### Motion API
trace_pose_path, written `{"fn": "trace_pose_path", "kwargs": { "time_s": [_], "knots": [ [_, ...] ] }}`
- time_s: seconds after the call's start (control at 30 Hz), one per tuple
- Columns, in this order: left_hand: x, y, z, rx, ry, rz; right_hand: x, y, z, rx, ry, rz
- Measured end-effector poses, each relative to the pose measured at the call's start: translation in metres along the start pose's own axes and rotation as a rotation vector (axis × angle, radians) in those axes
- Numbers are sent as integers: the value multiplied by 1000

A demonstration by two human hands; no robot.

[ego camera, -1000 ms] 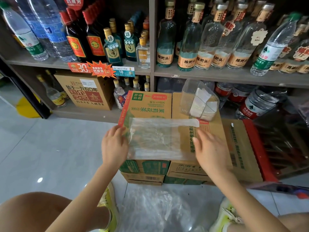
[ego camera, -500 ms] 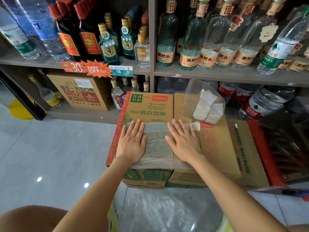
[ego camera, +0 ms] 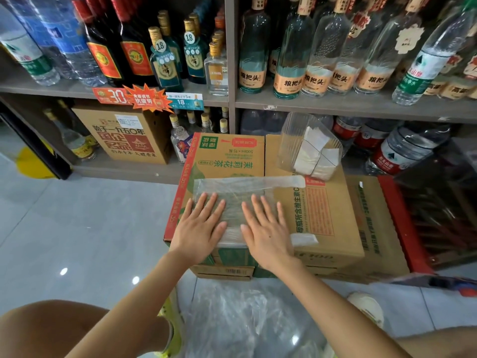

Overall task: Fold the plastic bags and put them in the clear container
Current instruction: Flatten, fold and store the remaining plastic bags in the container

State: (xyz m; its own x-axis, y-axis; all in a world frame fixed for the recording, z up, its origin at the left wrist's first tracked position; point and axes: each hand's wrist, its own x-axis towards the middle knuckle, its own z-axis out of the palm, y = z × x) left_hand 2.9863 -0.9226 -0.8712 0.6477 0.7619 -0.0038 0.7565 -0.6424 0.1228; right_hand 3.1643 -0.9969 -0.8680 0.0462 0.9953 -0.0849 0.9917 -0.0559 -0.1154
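Note:
A folded clear plastic bag lies flat on top of the cardboard boxes. My left hand presses on its left part with straight, spread fingers. My right hand presses flat on its right part in the same way. One handle strip of the bag reaches right along its far edge. The clear container stands at the back of the boxes and holds several folded white bags. A heap of loose plastic bags lies on the floor between my feet.
Shelves full of glass and plastic bottles rise right behind the boxes. A red crate stands to the right. Grey tiled floor stretches to the left. A brown carton sits on the lower shelf.
One second ago my hands held the bag's side edges. They then came onto the bag and now press it flat, slightly nearer the front edge than half a second ago.

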Motion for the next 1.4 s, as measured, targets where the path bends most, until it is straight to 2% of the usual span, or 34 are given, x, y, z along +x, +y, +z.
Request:
{"fn": "trace_pose_path", "kwargs": {
  "time_s": [0.2,0.27,0.37,0.43,0.53,0.67,0.83,1.0,1.07,1.23,1.3,1.4],
  "knots": [
    [1,-4,1,-48,-44,-40,-32,59,-7,-40,2,174],
    [1,-6,-4,-183,-58,-54,-38,56,-12,38,122,99],
    [-4,-5,-18,-510,22,-105,-43,37,-19,79,193,-176],
    [-9,-5,-25,-541,89,-106,-43,28,-16,41,233,-306],
    [-17,-6,-29,-545,54,-108,-38,20,-8,82,326,-328],
    [-31,-13,-31,-684,37,-143,-37,16,-7,128,384,-321],
    [-51,-19,-36,-1006,58,-195,-42,15,-32,327,319,-114],
    [-54,-20,-49,-1283,112,-263,-19,17,-62,531,21,18],
    [-52,-21,-51,-1236,119,-298,-2,17,-70,553,-46,19],
    [-37,-27,-42,-812,170,-440,43,12,-77,352,-111,15],
    [-29,-26,-40,-719,228,-477,56,11,-74,292,-132,14],
    [-19,-24,-35,-596,216,-533,65,10,-68,253,-151,21]
  ]
}}
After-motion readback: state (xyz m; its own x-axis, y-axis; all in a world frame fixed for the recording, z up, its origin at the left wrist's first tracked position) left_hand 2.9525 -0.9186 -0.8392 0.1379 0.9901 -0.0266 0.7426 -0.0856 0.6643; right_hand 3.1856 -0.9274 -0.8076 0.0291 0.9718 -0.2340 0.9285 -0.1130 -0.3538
